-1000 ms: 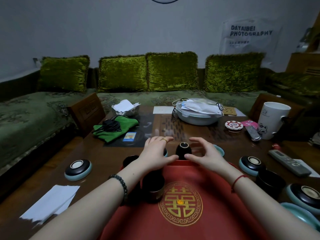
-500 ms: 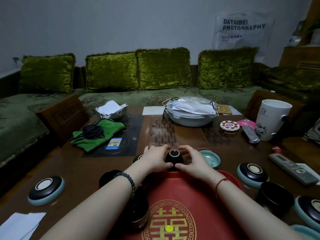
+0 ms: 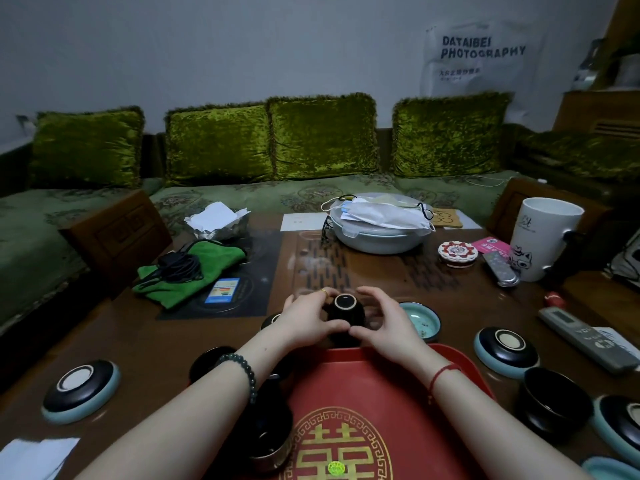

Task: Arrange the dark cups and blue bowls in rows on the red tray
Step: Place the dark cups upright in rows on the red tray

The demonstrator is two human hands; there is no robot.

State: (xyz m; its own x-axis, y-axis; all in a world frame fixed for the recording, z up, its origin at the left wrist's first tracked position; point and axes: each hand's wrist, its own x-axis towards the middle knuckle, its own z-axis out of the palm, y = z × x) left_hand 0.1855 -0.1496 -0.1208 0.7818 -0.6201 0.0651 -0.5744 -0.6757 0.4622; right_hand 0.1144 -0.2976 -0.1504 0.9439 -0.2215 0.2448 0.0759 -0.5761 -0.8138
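Observation:
A small dark cup [image 3: 344, 307] stands upside down at the far rim of the red tray [image 3: 388, 379]. My left hand [image 3: 304, 318] and my right hand [image 3: 384, 322] close round it from both sides, thumbs meeting in front. A dark cup [image 3: 268, 434] sits on the tray's left part, another dark cup [image 3: 207, 362] is by its left edge, and a third dark cup [image 3: 554, 405] stands on the table to the right. Blue bowls lie upside down at the left [image 3: 81, 389] and at the right [image 3: 505, 351]. One blue bowl [image 3: 420, 320] is upright beside my right hand.
On the wooden table [image 3: 145, 344] are a green cloth with a cable [image 3: 187, 268], a lidded basin with masks [image 3: 379, 226], a white mug [image 3: 543, 237], two remotes [image 3: 585, 337], white paper [image 3: 31, 459] at front left. More blue bowls [image 3: 620, 427] crowd the right edge. A green sofa runs behind.
Both hands stay wrapped round the upside-down cup at the tray's far edge. My view has shifted, so the tray and arms sit lower in the frame.

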